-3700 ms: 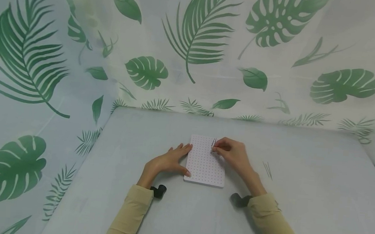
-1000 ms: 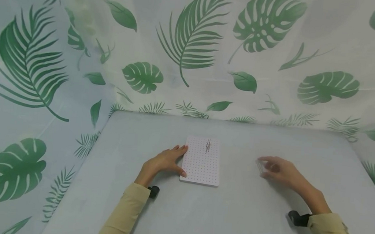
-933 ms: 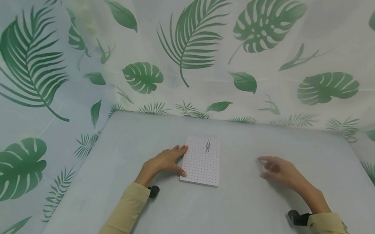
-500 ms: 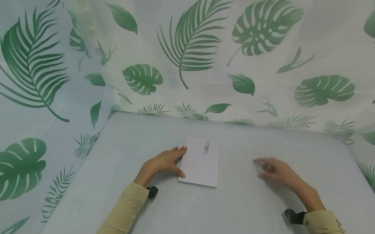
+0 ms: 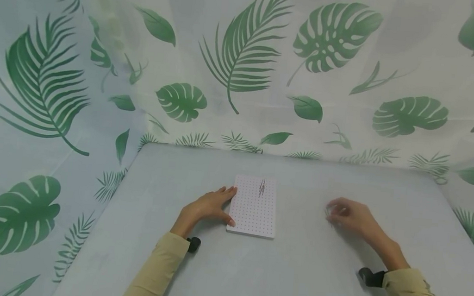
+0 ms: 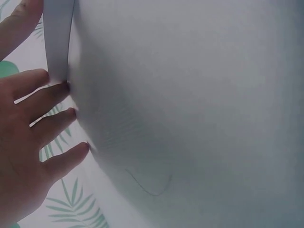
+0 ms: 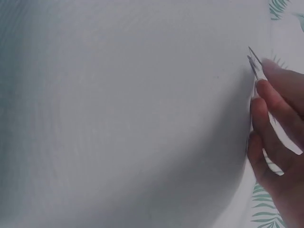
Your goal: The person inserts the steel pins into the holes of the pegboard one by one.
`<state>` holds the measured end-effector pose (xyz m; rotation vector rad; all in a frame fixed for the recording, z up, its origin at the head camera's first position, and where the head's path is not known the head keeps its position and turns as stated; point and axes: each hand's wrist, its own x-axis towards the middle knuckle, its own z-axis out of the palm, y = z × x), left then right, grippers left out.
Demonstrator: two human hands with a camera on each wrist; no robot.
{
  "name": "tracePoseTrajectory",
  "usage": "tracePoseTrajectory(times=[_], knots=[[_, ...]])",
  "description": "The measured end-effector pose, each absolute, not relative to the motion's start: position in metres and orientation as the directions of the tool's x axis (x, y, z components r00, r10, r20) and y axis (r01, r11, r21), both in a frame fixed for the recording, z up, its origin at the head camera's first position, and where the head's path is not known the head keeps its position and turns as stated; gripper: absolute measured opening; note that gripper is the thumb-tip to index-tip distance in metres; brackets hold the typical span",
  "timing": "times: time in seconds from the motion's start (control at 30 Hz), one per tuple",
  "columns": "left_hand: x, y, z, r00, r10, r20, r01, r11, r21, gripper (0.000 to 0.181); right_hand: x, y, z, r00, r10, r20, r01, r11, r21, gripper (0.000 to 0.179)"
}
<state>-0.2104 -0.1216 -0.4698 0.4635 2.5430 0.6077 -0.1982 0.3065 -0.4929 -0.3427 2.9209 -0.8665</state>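
Observation:
A white board (image 5: pixel 251 214) covered in a grid of small dots lies on the table. Several thin dark needle-like pins (image 5: pixel 261 187) sit close together near its far right corner. My left hand (image 5: pixel 207 207) rests along the board's left edge, fingers spread straight and thumb at the near corner. In the left wrist view its fingertips (image 6: pixel 64 87) touch the board's side (image 6: pixel 58 42). To the right, my right hand (image 5: pixel 350 216) bends low over more thin pins (image 7: pixel 252 61). Its thumb and index finger are at these pins with a small gap between them.
The table (image 5: pixel 294 273) has a pale cloth over it. Behind it and to the left hang white curtains (image 5: pixel 265 113) printed with green leaves. A black wrist camera (image 5: pixel 371 277) sits at each cuff.
My right hand has gone from the board's pins to those on the table; just now its index finger has curled in towards the thumb. The left hand stays at the board.

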Motion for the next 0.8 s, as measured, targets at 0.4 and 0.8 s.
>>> tracePoseTrajectory(times=[0.4, 0.8], knots=[[-0.21, -0.123, -0.474, -0.827, 0.428, -0.365, 0.215, 0.84, 0.498, 0.105, -0.196, 0.301, -0.49, -0.983, -0.162, 0.089, -0.183, 0.787, -0.589, 0.019], [-0.21, -0.123, -0.472, -0.832, 0.428, -0.353, 0.217, 0.837, 0.503, 0.104, -0.203, 0.28, -0.484, -0.975, -0.177, 0.132, -0.221, 0.761, -0.61, 0.015]])
